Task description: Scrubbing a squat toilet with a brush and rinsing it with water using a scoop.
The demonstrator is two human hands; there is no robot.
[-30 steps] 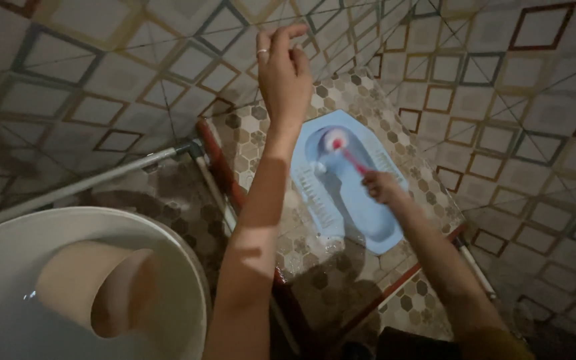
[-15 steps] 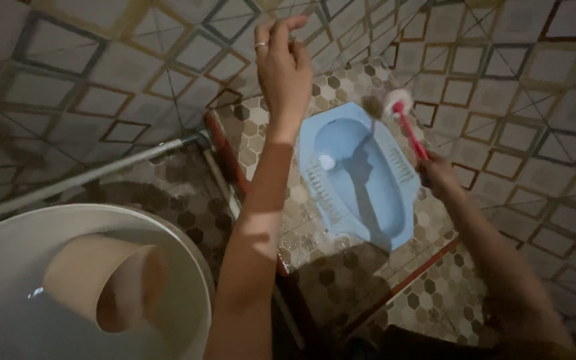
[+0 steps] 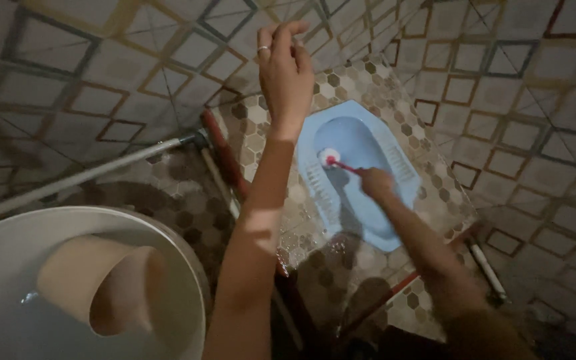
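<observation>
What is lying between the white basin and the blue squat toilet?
In the head view, the left forearm crosses above that stretch. Beneath it lie wet hexagon floor tiles and the red-edged step of the platform holding the blue squat toilet, away from the white basin.

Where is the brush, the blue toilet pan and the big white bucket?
brush [image 3: 330, 158], head view, on its round white head inside the pan.
blue toilet pan [image 3: 395, 172], head view, on its ridged right footrest.
big white bucket [image 3: 191, 263], head view, on its right rim.

Pale blue squat pan [image 3: 368, 193], red-handled brush [image 3: 341, 165] with white head, brown-and-cream hexagon floor tiles [image 3: 261, 127] — diamond-outlined wall tiles [image 3: 515, 87], white bucket [image 3: 188, 267].
</observation>
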